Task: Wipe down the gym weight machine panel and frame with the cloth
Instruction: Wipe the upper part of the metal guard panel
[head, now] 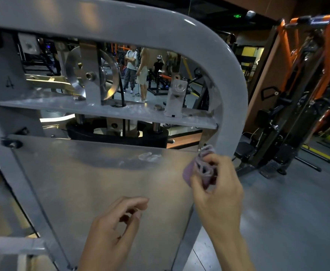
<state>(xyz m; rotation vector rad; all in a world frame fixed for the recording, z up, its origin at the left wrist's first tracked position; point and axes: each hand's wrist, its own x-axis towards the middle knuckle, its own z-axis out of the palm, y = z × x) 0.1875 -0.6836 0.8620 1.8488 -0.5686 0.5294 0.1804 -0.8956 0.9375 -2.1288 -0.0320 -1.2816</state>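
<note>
A grey weight machine frame (215,55) curves over the top and down the right side. Below it a translucent panel (93,182) covers the weight stack, with a pale smear near its upper edge. My right hand (219,188) grips a bunched purple cloth (201,169) at the panel's upper right corner, where the cloth touches the frame's inner edge. My left hand (113,231) hovers in front of the lower panel with fingers loosely curled and nothing in it.
Inside the frame sit a pulley (91,75), a dusty grey shelf plate (109,110) and the black weight stack top (117,133). An orange and black machine (297,94) stands to the right on grey floor. Several people (138,71) stand far behind.
</note>
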